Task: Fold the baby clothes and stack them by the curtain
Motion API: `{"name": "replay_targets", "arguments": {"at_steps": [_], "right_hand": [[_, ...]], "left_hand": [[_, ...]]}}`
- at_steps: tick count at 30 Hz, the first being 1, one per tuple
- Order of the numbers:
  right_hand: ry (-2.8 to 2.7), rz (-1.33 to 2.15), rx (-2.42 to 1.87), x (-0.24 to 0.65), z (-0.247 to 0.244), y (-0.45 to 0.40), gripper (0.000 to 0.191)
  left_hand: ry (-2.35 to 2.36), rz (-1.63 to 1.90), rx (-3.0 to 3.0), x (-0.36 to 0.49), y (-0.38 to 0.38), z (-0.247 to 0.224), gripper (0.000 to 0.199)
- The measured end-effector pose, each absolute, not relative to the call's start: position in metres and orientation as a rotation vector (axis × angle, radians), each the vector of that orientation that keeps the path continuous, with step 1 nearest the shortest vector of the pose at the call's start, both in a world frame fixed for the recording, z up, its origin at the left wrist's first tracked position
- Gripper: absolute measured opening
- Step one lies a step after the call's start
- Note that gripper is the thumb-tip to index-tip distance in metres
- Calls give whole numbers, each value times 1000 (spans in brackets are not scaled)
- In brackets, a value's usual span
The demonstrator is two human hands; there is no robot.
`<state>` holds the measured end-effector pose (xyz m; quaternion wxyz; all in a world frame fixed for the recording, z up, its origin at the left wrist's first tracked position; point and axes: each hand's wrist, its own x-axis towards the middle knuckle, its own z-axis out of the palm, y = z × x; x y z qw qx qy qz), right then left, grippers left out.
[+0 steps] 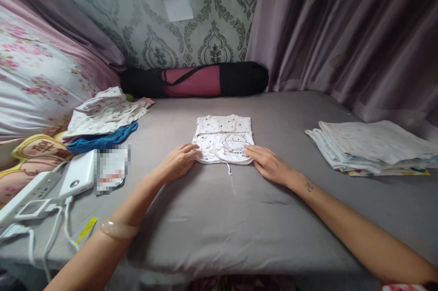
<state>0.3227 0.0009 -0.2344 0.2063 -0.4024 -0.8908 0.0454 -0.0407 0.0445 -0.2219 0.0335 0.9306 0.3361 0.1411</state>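
A small white baby top lies folded on the grey sheet in front of me, with a cartoon animal outline and lettering on its right half. Small dark prints dot the rest, and its upper part is turned down in a flap. From its lower edge a thin white tie string trails onto the sheet. My left hand rests at the lower left edge, fingers stretched onto the cloth. On the opposite edge, my right hand lies with its fingers flat on the fabric near the lettering. Both thumbs are mostly hidden.
At right sits a stack of folded clothes. To the left are loose baby clothes, a blue garment, a white power bank, a blurred packet and a power strip with cables. A black-and-maroon bag lies along the wall.
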Motion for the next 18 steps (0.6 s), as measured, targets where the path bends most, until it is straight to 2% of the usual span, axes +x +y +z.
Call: {"name": "replay_targets", "arguments": {"at_steps": [7, 18], "right_hand": [[-2561, 248, -1096, 330, -222, 9, 58], [-2617, 230, -1070, 330, -167, -25, 52]], "left_hand": [[956, 434, 2776, -42, 51, -219, 36], [889, 406, 2760, -42, 17, -174, 35]]}}
